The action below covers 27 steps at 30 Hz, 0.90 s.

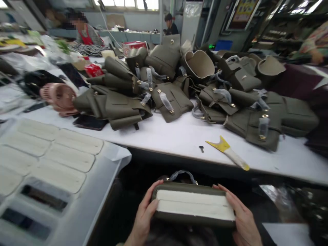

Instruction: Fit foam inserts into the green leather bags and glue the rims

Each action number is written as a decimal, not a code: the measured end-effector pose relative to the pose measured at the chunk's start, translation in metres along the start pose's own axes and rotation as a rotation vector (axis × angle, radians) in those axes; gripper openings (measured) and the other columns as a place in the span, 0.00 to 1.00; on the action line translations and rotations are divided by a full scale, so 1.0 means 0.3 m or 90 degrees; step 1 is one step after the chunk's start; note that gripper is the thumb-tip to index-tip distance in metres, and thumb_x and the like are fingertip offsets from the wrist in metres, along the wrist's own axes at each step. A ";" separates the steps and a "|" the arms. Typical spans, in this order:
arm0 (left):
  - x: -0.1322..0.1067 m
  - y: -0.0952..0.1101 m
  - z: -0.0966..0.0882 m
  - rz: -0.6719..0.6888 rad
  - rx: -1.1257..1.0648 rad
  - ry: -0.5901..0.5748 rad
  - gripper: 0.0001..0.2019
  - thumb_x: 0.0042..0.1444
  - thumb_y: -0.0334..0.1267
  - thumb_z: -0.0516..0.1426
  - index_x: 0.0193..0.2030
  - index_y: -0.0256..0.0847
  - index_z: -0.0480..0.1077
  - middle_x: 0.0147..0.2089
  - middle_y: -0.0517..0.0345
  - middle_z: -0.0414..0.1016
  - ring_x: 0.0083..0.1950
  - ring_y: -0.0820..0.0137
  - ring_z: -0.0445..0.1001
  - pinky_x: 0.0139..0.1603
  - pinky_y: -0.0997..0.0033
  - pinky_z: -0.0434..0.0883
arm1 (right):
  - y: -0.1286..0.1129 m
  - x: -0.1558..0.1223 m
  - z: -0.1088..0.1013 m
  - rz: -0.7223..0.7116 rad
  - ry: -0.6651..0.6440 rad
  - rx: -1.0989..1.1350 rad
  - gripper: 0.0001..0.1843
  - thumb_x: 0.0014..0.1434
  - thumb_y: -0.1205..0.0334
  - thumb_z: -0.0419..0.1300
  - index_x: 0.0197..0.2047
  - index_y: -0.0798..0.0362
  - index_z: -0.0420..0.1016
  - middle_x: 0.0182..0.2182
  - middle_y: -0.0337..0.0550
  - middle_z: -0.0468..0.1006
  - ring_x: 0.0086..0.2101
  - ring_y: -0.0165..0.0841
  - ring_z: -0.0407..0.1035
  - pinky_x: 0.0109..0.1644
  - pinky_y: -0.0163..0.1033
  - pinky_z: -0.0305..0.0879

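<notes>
Between my two hands, low in the head view, is an olive-green handbag (194, 222) with a white panel (194, 204) facing up. My left hand (145, 213) grips its left end, thumb at the panel's edge. Around the right end are the fingers of my right hand (243, 218). A handle in clear plastic wrap (183, 174) sticks out at the bag's far side. The bag's underside is hidden from me.
Many olive bag pieces (174, 99) are heaped along the white table (166, 136). Near its edge lies a yellow-tipped spreader (230, 153). Pale oblong panels (69, 155) cover a sheet at left. A phone (90, 122) and a pink fan (60, 97) stand close by. People sit beyond.
</notes>
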State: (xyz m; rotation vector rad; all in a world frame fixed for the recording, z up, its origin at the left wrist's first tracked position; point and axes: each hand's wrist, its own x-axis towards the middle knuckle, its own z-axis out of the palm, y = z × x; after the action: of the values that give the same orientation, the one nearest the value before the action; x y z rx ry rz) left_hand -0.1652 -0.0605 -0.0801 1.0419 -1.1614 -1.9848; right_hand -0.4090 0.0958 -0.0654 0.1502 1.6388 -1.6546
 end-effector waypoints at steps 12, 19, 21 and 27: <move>0.025 0.074 0.001 -0.031 -0.055 0.001 0.19 0.59 0.43 0.56 0.54 0.35 0.75 0.55 0.43 0.76 0.57 0.52 0.72 0.60 0.56 0.65 | -0.017 -0.005 0.010 0.034 -0.037 -0.025 0.27 0.52 0.41 0.59 0.51 0.44 0.78 0.57 0.43 0.74 0.55 0.57 0.68 0.52 0.59 0.74; 0.032 0.084 0.013 -0.041 0.034 0.013 0.18 0.56 0.40 0.56 0.50 0.37 0.77 0.53 0.48 0.78 0.55 0.54 0.73 0.59 0.60 0.66 | -0.020 0.002 0.023 -0.003 0.007 -0.025 0.23 0.50 0.48 0.63 0.46 0.51 0.81 0.51 0.47 0.79 0.52 0.49 0.71 0.45 0.44 0.74; 0.034 0.076 0.019 -0.042 0.049 0.039 0.19 0.56 0.43 0.56 0.51 0.38 0.77 0.53 0.50 0.78 0.56 0.54 0.73 0.59 0.61 0.66 | -0.018 -0.001 0.023 -0.065 -0.019 -0.040 0.21 0.52 0.50 0.63 0.45 0.52 0.81 0.48 0.47 0.80 0.49 0.45 0.72 0.45 0.40 0.72; 0.036 0.055 0.016 -0.081 0.034 0.022 0.22 0.55 0.49 0.58 0.53 0.39 0.75 0.54 0.53 0.78 0.56 0.56 0.73 0.59 0.65 0.67 | -0.031 -0.007 0.008 -0.119 -0.076 -0.035 0.21 0.55 0.50 0.62 0.46 0.56 0.81 0.47 0.49 0.81 0.46 0.43 0.74 0.46 0.39 0.70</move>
State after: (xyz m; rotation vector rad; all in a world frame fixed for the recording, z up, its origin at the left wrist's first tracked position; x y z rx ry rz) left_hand -0.1729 -0.0744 -0.0674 1.1995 -1.1611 -2.0338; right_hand -0.4121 0.0933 -0.0564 -0.1316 1.6459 -1.7197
